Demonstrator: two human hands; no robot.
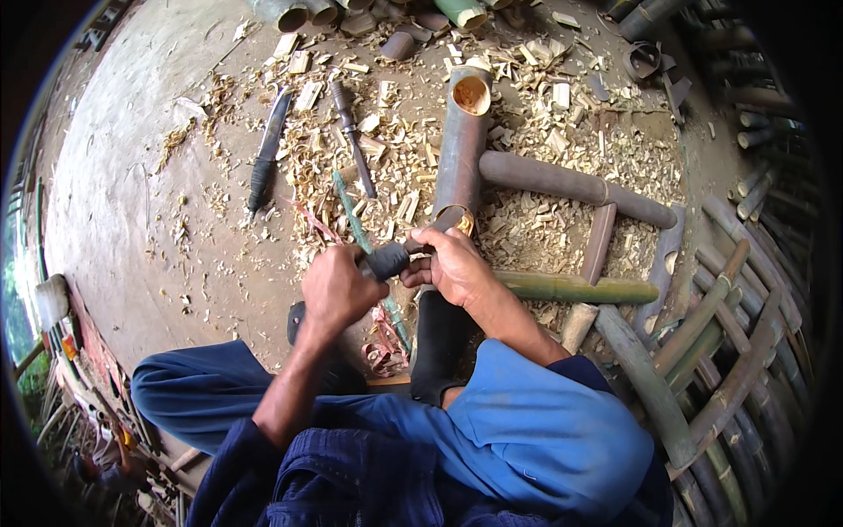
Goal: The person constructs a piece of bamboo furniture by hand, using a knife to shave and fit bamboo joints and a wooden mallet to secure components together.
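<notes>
Left fingers (pixel 372 293) closed on a dark-handled tool (pixel 386 261), right fingers (pixel 416 275) curled around its front, bamboo tube (pixel 458 149) just ahead

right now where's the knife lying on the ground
In the head view, the knife lies upper left of centre, just left of the chisel-like tool.

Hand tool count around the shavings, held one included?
3: a knife on the floor, left; a narrow-shafted tool just right of it; a dark-wrapped tool in the left hand, right hand on it. Shavings may hide more.
</notes>
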